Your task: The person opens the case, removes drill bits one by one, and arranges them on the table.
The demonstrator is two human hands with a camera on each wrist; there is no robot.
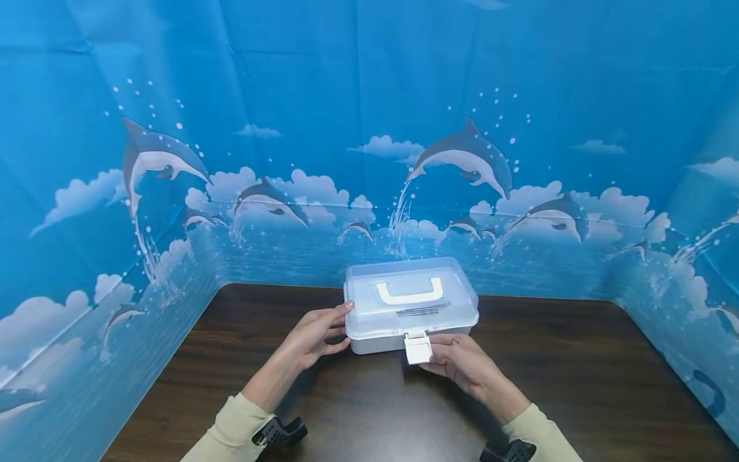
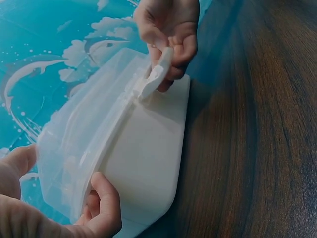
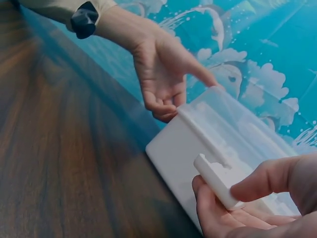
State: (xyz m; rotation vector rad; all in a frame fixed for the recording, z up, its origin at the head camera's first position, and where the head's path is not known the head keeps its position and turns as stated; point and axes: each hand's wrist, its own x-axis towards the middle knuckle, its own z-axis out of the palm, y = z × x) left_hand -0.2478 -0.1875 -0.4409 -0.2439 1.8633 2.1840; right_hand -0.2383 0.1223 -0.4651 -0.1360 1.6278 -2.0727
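Note:
A plastic storage box [image 1: 378, 344] with a translucent lid [image 1: 369, 282] and a white carrying handle [image 1: 411, 296] stands on the table, its lid down. Its white front latch [image 1: 418, 348] sticks outward from the front wall. My right hand [image 1: 462, 364] pinches this latch between thumb and fingers; the right wrist view shows the latch [image 3: 215, 183] close up. At the box's left end, my left hand [image 1: 314, 333] holds the corner, thumb at the lid's edge and fingers bent against the front corner. Thin dark slender items [image 1: 424, 310] show through the lid.
The dark wood table [image 1: 369, 410] extends around the box on both sides and in front. A blue curtain [image 1: 323, 83] printed with dolphins and clouds hangs behind and at both sides, close behind the box.

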